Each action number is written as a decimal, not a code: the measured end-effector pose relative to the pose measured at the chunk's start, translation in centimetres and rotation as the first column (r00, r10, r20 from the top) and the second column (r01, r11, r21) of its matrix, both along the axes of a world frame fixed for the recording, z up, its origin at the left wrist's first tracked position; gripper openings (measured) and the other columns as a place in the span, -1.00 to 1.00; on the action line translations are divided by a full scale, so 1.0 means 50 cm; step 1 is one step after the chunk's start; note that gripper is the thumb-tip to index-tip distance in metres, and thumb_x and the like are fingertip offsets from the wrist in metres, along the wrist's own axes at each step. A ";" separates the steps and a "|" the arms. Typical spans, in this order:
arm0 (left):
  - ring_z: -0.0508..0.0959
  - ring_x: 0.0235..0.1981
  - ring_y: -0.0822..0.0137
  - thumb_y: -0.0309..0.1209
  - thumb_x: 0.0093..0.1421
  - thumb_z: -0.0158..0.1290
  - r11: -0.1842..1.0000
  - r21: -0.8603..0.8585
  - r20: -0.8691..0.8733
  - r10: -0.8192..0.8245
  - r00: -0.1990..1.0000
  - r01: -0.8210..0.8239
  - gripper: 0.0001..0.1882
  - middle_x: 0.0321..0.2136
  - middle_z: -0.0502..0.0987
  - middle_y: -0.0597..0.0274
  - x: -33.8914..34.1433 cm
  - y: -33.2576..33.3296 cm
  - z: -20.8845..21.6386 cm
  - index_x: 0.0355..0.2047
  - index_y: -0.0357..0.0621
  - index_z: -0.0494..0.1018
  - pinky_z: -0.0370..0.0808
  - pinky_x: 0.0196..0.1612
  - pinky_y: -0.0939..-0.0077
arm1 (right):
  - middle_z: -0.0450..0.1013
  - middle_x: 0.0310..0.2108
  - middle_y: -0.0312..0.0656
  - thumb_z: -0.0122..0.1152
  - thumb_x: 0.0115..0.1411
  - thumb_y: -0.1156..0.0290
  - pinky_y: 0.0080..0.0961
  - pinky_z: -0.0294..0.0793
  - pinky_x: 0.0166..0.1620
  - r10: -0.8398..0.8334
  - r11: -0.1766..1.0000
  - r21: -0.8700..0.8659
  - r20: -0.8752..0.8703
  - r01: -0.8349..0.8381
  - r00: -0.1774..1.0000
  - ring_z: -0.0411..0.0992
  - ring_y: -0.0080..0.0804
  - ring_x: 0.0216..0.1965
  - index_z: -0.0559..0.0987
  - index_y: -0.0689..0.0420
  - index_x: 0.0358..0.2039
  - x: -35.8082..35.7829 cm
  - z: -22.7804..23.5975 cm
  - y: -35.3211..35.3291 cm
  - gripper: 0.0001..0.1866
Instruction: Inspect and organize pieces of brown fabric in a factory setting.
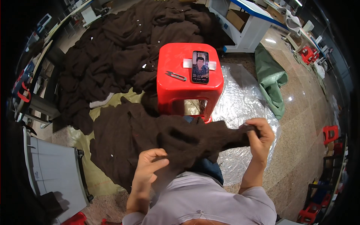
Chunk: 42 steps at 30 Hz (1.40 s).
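A dark brown knitted fabric piece (150, 137) spreads across my lap and toward the red stool. Its right end is gathered and pinched in my right hand (260, 137), which lifts it over the plastic sheeting. My left hand (150, 165) is at the near edge of the fabric, thumb and forefinger apart, with dark cloth behind them. On the red plastic stool (168, 56) lie small thread snips (176, 76) and a phone (200, 67) showing a person on its screen, with a white strip under the phone.
A large heap of brown fabric (123, 48) with small white tags fills the floor beyond. Clear plastic sheeting (240, 90) and a green tarp (268, 80) lie right of the stool. A grey-white panel (56, 172) stands at left, a white machine stand (247, 33) far right.
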<state>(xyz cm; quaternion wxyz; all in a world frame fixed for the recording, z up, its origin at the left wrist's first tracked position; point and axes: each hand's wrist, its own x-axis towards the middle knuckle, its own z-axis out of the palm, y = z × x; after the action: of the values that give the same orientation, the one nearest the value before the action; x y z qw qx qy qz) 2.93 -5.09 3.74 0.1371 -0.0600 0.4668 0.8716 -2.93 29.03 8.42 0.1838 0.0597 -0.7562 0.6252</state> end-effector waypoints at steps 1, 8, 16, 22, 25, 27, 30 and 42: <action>0.53 -0.26 0.55 -0.71 0.08 0.19 1.000 -0.001 -0.008 0.001 1.000 -0.001 -0.82 -0.30 0.58 0.34 0.000 0.014 0.001 -0.28 -0.29 0.59 0.44 -0.15 0.66 | 0.59 -0.30 -0.20 0.18 0.11 0.75 -0.58 0.52 -0.16 -0.008 0.997 0.078 -0.015 0.009 1.000 0.57 -0.49 -0.25 0.62 0.26 -0.21 -0.002 0.001 -0.005 -0.76; 0.52 -0.38 0.62 -0.60 0.16 0.27 0.914 -0.401 -0.033 0.043 0.999 -0.052 -0.92 -0.38 0.58 0.39 -0.045 0.078 -0.066 -0.33 -0.29 0.60 0.45 -0.26 0.71 | 0.43 -0.29 -0.15 0.27 0.01 0.60 -0.31 0.51 -0.25 0.569 0.727 0.396 0.109 -0.561 0.815 0.49 -0.10 -0.29 0.60 0.08 -0.22 -0.013 -0.083 -0.139 -0.72; 0.57 -0.29 0.54 -0.65 0.08 0.29 0.830 -0.555 -0.216 -0.086 0.973 -0.050 -0.86 -0.40 0.62 0.31 -0.037 0.059 -0.069 -0.33 -0.28 0.60 0.50 -0.19 0.64 | 0.46 -0.40 -0.11 0.34 0.23 0.20 -0.31 0.44 -0.34 0.641 0.689 0.274 0.201 -0.671 0.741 0.47 -0.11 -0.41 0.61 0.18 -0.22 -0.012 -0.122 -0.207 -0.71; 0.57 -0.26 0.54 -0.70 0.08 0.28 0.858 -0.513 -0.154 -0.090 0.984 -0.002 -0.82 -0.34 0.61 0.31 -0.044 0.052 -0.072 -0.29 -0.29 0.59 0.51 -0.11 0.64 | 0.42 -0.50 -0.08 0.27 0.26 0.36 -0.25 0.38 -0.43 0.667 0.702 0.192 0.161 -0.686 0.728 0.45 -0.06 -0.49 0.52 0.22 -0.43 -0.010 -0.144 -0.217 -0.79; 0.58 -0.28 0.54 -0.71 0.10 0.25 0.884 -0.465 -0.071 -0.086 0.994 0.043 -0.83 -0.33 0.62 0.29 -0.045 0.053 -0.084 -0.29 -0.30 0.59 0.52 -0.13 0.65 | 0.40 -0.54 -0.11 0.27 0.23 0.42 -0.29 0.35 -0.50 0.583 0.775 0.249 0.074 -0.581 0.809 0.42 -0.11 -0.56 0.51 0.21 -0.47 -0.003 -0.151 -0.224 -0.81; 0.58 -0.29 0.54 -0.72 0.11 0.21 0.917 -0.393 -0.004 -0.075 0.997 0.067 -0.84 -0.33 0.63 0.28 -0.048 0.054 -0.092 -0.29 -0.31 0.59 0.51 -0.14 0.66 | 0.37 -0.56 -0.12 0.28 0.21 0.46 -0.31 0.33 -0.54 0.534 0.809 0.274 0.026 -0.520 0.845 0.40 -0.14 -0.59 0.50 0.21 -0.49 0.003 -0.154 -0.232 -0.82; 0.59 -0.30 0.52 -0.74 0.12 0.13 0.980 -0.198 0.060 -0.019 0.998 0.031 -0.83 -0.32 0.64 0.25 -0.052 0.058 -0.101 -0.28 -0.34 0.59 0.51 -0.16 0.66 | 0.33 -0.58 -0.13 0.30 0.18 0.52 -0.33 0.31 -0.56 0.507 0.827 0.287 -0.010 -0.483 0.862 0.37 -0.15 -0.61 0.47 0.20 -0.51 0.011 -0.155 -0.244 -0.81; 0.53 -0.38 0.63 -0.80 0.07 0.05 0.837 -0.331 -0.309 0.340 0.888 -0.435 -0.70 -0.35 0.62 0.31 -0.047 0.135 -0.113 -0.20 -0.35 0.60 0.43 -0.30 0.74 | 0.32 -0.57 -0.10 0.30 0.17 0.55 -0.29 0.31 -0.54 0.534 0.802 0.320 -0.006 -0.505 0.845 0.36 -0.10 -0.59 0.39 0.20 -0.51 0.002 -0.158 -0.243 -0.77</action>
<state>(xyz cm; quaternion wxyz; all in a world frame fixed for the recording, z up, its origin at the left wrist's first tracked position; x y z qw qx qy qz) 0.59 1.66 -1.89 -0.1151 -0.0755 0.6220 0.7708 -2.86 16.89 0.53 0.0300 0.3222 -0.7886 0.5229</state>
